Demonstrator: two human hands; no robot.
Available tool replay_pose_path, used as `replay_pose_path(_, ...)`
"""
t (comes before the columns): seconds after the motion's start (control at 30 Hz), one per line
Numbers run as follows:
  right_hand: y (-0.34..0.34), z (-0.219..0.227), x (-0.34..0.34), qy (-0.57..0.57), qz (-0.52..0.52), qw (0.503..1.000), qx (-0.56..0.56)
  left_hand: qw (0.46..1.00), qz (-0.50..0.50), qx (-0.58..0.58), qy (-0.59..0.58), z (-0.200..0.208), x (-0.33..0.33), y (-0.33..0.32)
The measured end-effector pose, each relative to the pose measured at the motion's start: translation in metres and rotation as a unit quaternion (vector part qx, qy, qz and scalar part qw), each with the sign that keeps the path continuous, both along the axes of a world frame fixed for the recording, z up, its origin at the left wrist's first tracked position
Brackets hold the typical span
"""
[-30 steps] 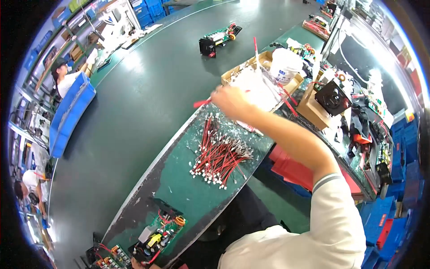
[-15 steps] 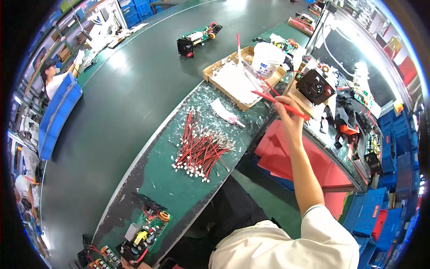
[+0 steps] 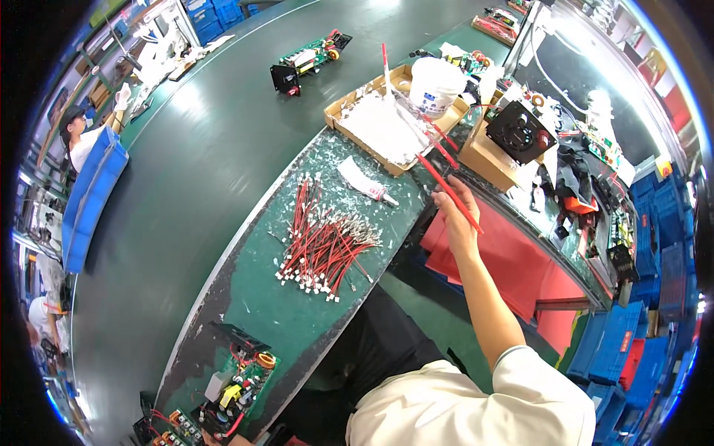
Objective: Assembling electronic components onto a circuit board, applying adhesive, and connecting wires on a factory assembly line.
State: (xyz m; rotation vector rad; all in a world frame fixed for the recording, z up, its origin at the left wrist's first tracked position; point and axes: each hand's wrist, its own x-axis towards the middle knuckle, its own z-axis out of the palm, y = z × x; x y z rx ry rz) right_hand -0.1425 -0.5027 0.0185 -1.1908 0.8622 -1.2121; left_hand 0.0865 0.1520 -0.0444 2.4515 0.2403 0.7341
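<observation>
My right hand [image 3: 459, 215] is closed around a slim red stick [image 3: 448, 192], just off the near right corner of a shallow cardboard tray [image 3: 362, 148]. The stick slants, its far end close to the tray's edge. White paste [image 3: 375, 128] covers the tray's inside, where other red sticks [image 3: 440, 149] lean. At the bottom left, only a sliver of my left hand [image 3: 236, 441] shows, beside a green circuit board [image 3: 249, 375] with a yellow part and a copper coil; its fingers are hidden.
A pile of red wires with white connectors [image 3: 327, 249] lies on the bench beside a white squeeze tube [image 3: 362, 179]. A white tub [image 3: 435, 83] stands in the tray. Rightward sits a black fan unit [image 3: 519, 132] on a carton. Another circuit assembly [image 3: 309, 59] lies on the wide green surface.
My right hand has come back toward me and slightly left with the red stick, which now slants more steeply. The whole view has shifted a little.
</observation>
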Motion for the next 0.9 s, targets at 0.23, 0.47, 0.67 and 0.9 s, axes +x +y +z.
replay_pose_path(0.23, -0.015, 0.010, 0.002, -0.004, 0.006, 0.998, -0.062, 1.000, 0.002, 0.023, 0.012, -0.005, 0.000, 0.005)
replay_pose_path(0.47, -0.023, 0.001, 0.011, 0.178, 0.038, 0.942, -0.281, 0.998, 0.038, 0.027, 0.032, -0.012, 0.008, 0.019)
replay_pose_path(0.67, -0.019, -0.009, 0.013, 0.100, 0.070, 0.983, -0.139, 0.999, 0.026, 0.012, 0.019, -0.010, 0.006, 0.011)
replay_pose_path(0.9, -0.012, -0.023, 0.010, 0.034, 0.077, 0.994, -0.063, 0.999, 0.014, 0.037, 0.007, -0.017, 0.010, 0.026)
